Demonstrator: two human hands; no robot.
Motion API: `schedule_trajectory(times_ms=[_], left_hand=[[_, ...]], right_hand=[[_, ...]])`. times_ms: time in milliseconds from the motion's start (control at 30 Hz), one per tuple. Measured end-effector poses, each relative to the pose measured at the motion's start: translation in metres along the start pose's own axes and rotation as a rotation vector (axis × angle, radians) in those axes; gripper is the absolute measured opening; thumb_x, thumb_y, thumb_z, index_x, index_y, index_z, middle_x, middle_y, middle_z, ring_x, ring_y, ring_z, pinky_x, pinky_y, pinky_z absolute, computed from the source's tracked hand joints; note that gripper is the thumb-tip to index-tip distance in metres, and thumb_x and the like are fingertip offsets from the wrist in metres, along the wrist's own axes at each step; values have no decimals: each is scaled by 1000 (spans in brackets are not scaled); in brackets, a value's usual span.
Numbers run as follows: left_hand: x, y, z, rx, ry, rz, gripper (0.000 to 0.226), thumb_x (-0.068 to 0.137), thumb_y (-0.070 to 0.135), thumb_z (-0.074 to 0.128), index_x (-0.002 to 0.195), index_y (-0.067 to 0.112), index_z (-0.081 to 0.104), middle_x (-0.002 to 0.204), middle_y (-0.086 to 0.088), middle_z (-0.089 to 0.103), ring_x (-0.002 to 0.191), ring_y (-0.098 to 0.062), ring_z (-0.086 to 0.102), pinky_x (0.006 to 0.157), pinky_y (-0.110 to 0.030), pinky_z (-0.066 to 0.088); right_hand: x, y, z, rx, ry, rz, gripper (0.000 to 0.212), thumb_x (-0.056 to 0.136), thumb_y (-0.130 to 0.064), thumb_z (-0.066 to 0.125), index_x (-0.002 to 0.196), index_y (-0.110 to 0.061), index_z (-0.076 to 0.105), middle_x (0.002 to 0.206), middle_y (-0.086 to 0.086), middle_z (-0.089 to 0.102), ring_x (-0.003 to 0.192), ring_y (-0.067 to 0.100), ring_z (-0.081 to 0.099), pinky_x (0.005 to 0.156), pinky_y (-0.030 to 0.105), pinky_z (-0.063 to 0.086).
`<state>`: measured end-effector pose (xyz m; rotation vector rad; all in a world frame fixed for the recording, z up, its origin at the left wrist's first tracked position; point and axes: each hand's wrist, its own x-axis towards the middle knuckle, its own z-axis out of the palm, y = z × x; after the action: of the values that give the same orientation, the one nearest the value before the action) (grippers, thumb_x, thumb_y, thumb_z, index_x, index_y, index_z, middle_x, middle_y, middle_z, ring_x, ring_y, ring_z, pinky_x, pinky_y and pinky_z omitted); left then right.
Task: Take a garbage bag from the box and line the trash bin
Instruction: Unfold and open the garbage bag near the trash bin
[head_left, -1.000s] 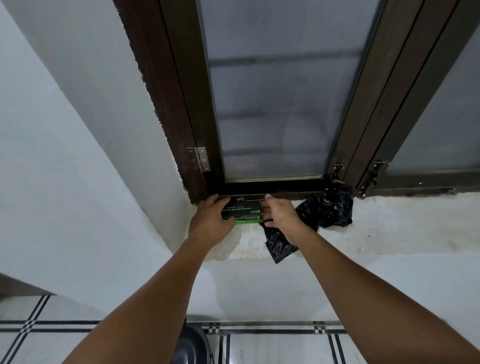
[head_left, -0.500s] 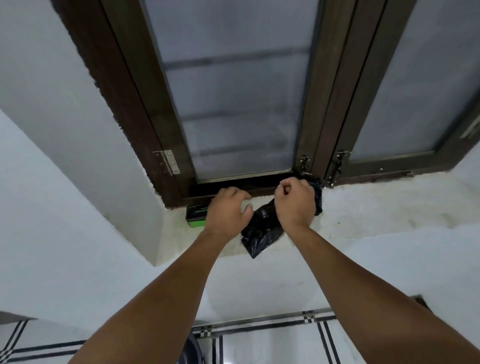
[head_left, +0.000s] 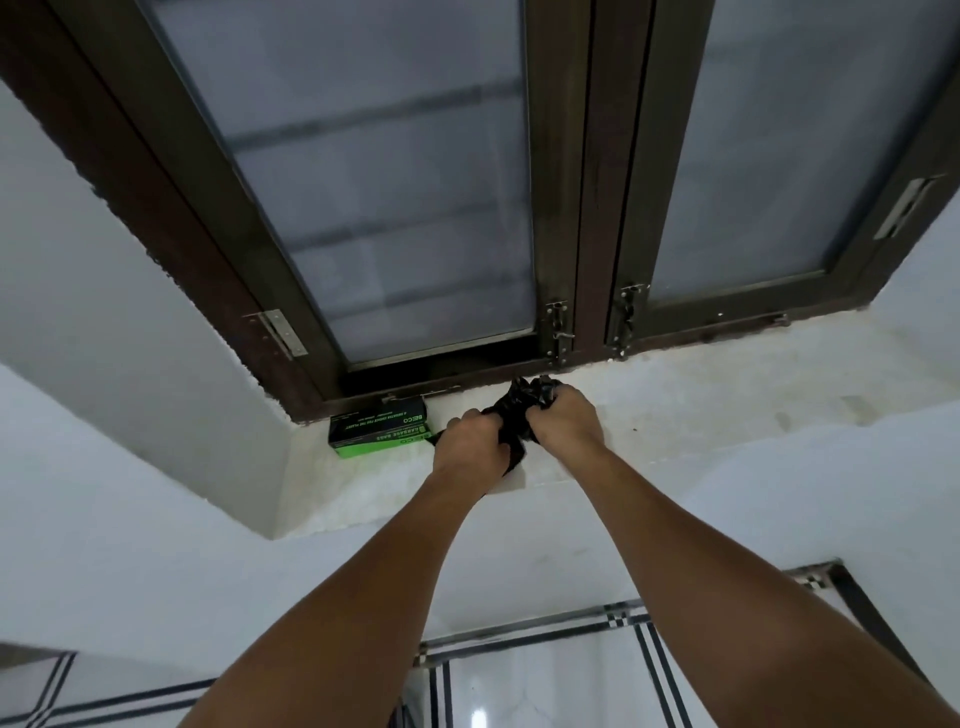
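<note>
A black and green garbage bag box (head_left: 379, 433) lies on the white window sill (head_left: 727, 410), against the dark window frame at the sill's left end. Just right of it, a crumpled black garbage bag (head_left: 519, 410) is bunched between both my hands above the sill. My left hand (head_left: 470, 444) is closed on the bag's lower part and my right hand (head_left: 566, 418) grips its upper part. Most of the bag is hidden inside my fists. The trash bin is not visible.
A dark wooden window frame (head_left: 587, 208) with frosted panes and two metal latches (head_left: 558, 332) rises right behind the sill. White walls flank the recess. Below lies a white tiled floor (head_left: 545, 691) with black stripe lines.
My hands left the box and closed on the black bag. The bag, earlier spread on the sill and hanging over its edge, is now gathered up between both fists. The view shifted left.
</note>
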<state>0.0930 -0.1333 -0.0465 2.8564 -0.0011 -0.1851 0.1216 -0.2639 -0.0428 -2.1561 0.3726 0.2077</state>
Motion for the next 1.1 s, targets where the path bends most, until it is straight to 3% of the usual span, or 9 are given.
schedule_trajectory(times_ms=[33, 133, 333, 467, 600, 733, 900, 967, 1100], left_hand=[[-2, 0, 0, -33, -3, -10, 28, 91, 25, 60, 116, 15, 69, 105, -12, 60, 103, -35, 60, 77, -36, 49], [-15, 2, -3, -309, -33, -79, 13, 86, 18, 62, 97, 17, 66, 91, -3, 61, 88, -26, 62, 66, -30, 45], [-56, -9, -23, -1430, -10, -400, 26, 97, 19, 49, 103, 8, 72, 88, -7, 78, 81, -24, 75, 76, -34, 62], [-87, -42, -32, -1470, 37, -382, 21, 99, 14, 53, 108, 5, 70, 98, -14, 76, 86, -28, 76, 80, -38, 62], [-121, -74, -41, -1429, 69, -411, 18, 101, 12, 48, 101, 8, 65, 104, -17, 75, 88, -30, 75, 82, -41, 62], [-179, -115, -53, -1414, 124, -378, 20, 101, 10, 45, 101, 8, 65, 96, -14, 75, 83, -28, 75, 71, -37, 63], [-229, -177, -55, -1384, 285, -478, 13, 97, 8, 50, 96, 5, 62, 97, -17, 71, 80, -29, 71, 72, -38, 64], [-262, -202, -56, -1375, 302, -505, 16, 97, 8, 49, 101, 1, 63, 96, -16, 71, 79, -29, 72, 71, -37, 64], [-295, -228, -59, -1409, 398, -635, 18, 94, 11, 48, 98, 5, 65, 98, -14, 70, 76, -28, 67, 68, -35, 62]], right_hand=[[-2, 2, 2, -7, -18, -28, 6, 87, -22, 62, 91, -19, 64, 90, 3, 69, 90, 28, 66, 71, 32, 50], [-16, 5, 9, 22, 4, -117, 28, 83, -18, 64, 60, -22, 49, 71, -2, 56, 77, 24, 58, 59, 29, 39], [-61, -3, 25, 214, -62, -345, 24, 77, -16, 71, 68, -30, 55, 95, 2, 63, 88, 13, 57, 75, 25, 44], [-111, -20, 35, 516, -205, -211, 18, 92, -21, 62, 75, -16, 60, 75, 0, 61, 75, 17, 57, 69, 32, 48], [-145, -31, 46, 618, -137, -78, 13, 98, -24, 55, 103, -13, 57, 97, 6, 64, 88, 20, 60, 79, 34, 51], [-196, -31, 75, 548, -233, -15, 64, 91, -12, 67, 147, -17, 37, 124, 9, 63, 109, 26, 65, 101, 42, 52], [-253, -23, 104, 398, -242, -69, 33, 84, -9, 81, 113, -3, 65, 94, 8, 72, 76, 22, 71, 58, 33, 59], [-288, -23, 122, 373, -243, -97, 27, 80, -17, 86, 95, -7, 67, 89, 6, 71, 78, 21, 69, 61, 31, 56], [-326, -23, 137, 459, -275, -104, 31, 81, -24, 86, 102, -10, 69, 100, 6, 75, 90, 21, 71, 72, 30, 56]])
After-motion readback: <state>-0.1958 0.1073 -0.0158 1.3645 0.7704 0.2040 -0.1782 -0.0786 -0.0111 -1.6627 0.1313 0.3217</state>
